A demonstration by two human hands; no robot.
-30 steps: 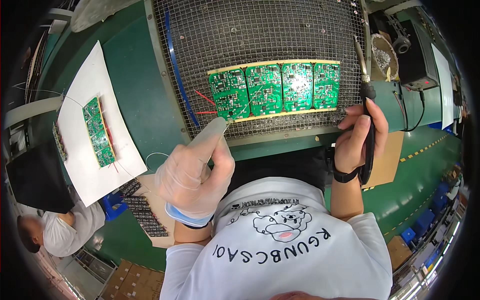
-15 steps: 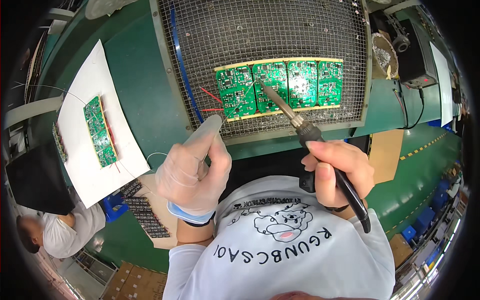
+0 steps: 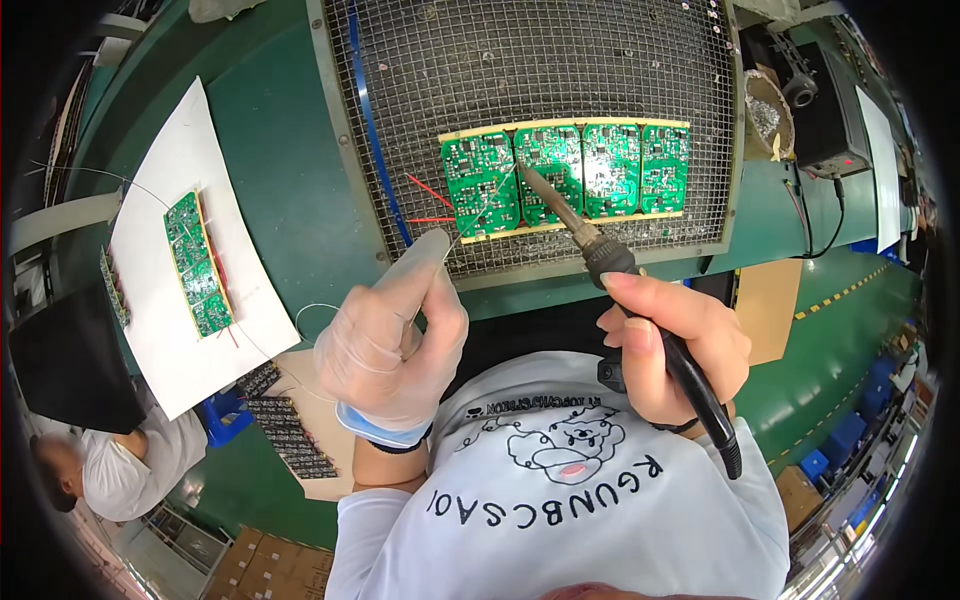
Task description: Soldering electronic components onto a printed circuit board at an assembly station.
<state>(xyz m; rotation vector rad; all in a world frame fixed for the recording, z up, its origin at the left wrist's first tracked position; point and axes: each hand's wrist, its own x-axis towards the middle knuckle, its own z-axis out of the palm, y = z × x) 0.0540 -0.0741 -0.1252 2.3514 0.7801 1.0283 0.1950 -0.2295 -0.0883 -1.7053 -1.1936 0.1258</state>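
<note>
Whether the tip of the soldering iron touches the thin wire or the panel of green circuit boards is too small to tell; glare washes out parts of the third board from the left; the gloved left hand hides a stretch of the wire, and the right hand covers part of the iron's handle. The mesh tray runs off the top edge; the co-worker's head is blurred; the cardboard sheet lies partly behind the left forearm.
</note>
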